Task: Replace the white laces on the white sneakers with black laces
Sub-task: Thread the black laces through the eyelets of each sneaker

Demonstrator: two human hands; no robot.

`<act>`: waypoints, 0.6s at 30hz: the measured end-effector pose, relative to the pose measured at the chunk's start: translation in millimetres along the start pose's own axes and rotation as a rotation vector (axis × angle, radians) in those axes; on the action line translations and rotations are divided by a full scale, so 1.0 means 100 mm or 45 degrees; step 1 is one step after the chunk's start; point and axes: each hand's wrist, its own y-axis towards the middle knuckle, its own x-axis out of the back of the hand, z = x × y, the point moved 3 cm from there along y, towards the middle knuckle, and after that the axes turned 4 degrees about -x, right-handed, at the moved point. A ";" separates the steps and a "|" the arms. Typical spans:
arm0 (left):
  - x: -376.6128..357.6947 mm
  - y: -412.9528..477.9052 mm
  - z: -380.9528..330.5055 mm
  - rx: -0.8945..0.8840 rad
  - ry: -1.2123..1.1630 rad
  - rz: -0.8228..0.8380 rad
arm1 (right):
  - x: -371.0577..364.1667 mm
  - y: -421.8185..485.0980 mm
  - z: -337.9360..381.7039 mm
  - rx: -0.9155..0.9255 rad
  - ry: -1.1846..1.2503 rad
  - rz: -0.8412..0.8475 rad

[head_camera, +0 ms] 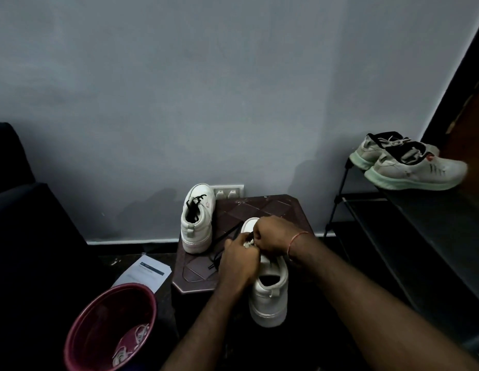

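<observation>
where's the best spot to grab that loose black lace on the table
Probably pinch the black lace from above at its lower free end, left of the near sneaker. There it lies flat on bare table, clear of the left hand.

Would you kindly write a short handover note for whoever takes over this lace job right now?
Hands: the left hand and right hand both pinch the white lace at the front of the near sneaker.
Things: both sneakers stand on the table, the far sneaker at its back left. A loose black lace lies on the table. A discarded lace lies in the red bucket.
Done: the far sneaker carries a black lace.
Left: strip the near sneaker's white lace, then thread the black one.
</observation>
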 end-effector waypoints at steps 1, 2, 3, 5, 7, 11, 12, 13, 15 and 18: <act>0.00 0.01 0.00 0.006 -0.019 0.000 | 0.00 -0.01 0.02 0.019 -0.028 0.009; -0.01 0.00 0.03 0.017 -0.021 -0.002 | -0.03 -0.02 0.02 0.036 -0.036 0.003; 0.00 0.02 0.00 0.007 -0.018 -0.007 | -0.02 0.00 0.00 0.056 -0.037 -0.008; 0.01 0.00 -0.04 -0.007 0.057 0.002 | -0.11 0.01 -0.08 0.053 0.074 0.005; 0.04 -0.03 -0.09 0.005 0.086 -0.008 | -0.18 0.05 -0.20 -0.033 0.438 -0.018; 0.06 -0.07 -0.13 0.005 0.102 -0.025 | 0.03 -0.04 -0.37 -0.172 1.816 -0.134; 0.05 -0.07 -0.13 0.002 0.094 -0.022 | 0.13 -0.08 -0.39 -0.157 2.114 -0.153; 0.06 -0.07 -0.13 -0.002 0.086 -0.021 | 0.21 -0.12 -0.40 -0.127 2.321 -0.170; 0.07 -0.08 -0.13 0.000 0.076 -0.023 | 0.26 -0.19 -0.38 -0.109 2.432 -0.192; 0.07 -0.10 -0.14 0.004 0.080 -0.009 | 0.09 -0.11 -0.46 -0.223 1.612 -0.421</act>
